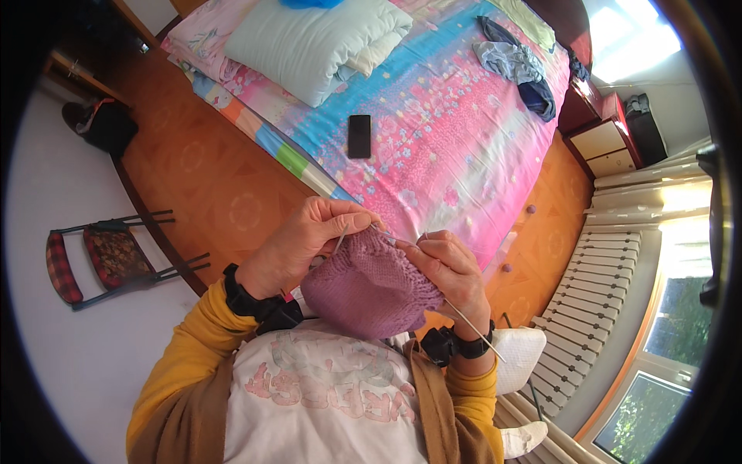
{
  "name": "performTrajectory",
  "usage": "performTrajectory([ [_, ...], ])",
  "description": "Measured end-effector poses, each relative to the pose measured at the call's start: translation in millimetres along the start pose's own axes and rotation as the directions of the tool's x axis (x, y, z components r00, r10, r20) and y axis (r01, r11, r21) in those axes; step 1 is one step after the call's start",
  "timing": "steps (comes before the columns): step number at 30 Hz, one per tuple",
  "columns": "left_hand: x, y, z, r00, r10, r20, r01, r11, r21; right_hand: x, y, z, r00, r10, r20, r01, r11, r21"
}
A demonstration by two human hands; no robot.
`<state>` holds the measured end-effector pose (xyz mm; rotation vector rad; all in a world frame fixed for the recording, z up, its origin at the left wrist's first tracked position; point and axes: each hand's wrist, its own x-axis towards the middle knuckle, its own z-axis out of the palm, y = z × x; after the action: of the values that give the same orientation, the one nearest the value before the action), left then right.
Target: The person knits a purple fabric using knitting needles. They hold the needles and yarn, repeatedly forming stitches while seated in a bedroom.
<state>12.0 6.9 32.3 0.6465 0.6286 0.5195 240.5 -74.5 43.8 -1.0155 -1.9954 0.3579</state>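
Note:
A mauve piece of knitting [371, 294] hangs between my hands in front of my chest, ribbed along its upper edge and plain below. My left hand [313, 236] is closed on its upper left edge, thumb and forefinger pinched near the stitches, with a short needle end [341, 238] showing beside the thumb. My right hand [448, 267] is closed at the upper right edge. From under it a thin pale knitting needle [479, 334] slants down to the right. The needle tips between my fingers are too small to make out clearly.
Ahead lies a bed with a bright flowered sheet [433, 139], bearing a black phone [359, 137], a folded pale quilt [309, 46] and crumpled clothes [514, 66]. A folding chair [116, 255] is at left, a white radiator [591, 309] at right. Small purple balls [507, 268] lie on the floor.

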Motion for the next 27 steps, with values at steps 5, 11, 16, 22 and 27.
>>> performTrajectory([
  [5, 0, 0, 0, 0.995, 0.056, -0.084, -0.046, 0.993, 0.113, 1, 0, 3, 1.0, 0.008, 0.007, -0.008, 1.0, 0.021],
  [11, 1, -6, -2, 0.981, 0.124, -0.15, -0.105, 0.986, 0.128, 0, -2, 3, 0.999, 0.037, 0.022, -0.038, 0.999, 0.015],
  [16, 3, -11, 1, 0.968, 0.203, -0.148, -0.178, 0.969, 0.17, 1, -7, 6, 0.992, 0.113, 0.049, -0.107, 0.988, -0.111],
  [22, 1, -7, 6, 0.982, 0.139, -0.131, -0.104, 0.963, 0.248, 5, -8, 3, 0.992, 0.103, 0.079, -0.089, 0.984, -0.156],
  [27, 2, -7, 12, 0.996, 0.028, -0.088, 0.013, 0.899, 0.437, 9, -4, 10, 0.944, 0.3, 0.141, -0.308, 0.95, 0.043],
])
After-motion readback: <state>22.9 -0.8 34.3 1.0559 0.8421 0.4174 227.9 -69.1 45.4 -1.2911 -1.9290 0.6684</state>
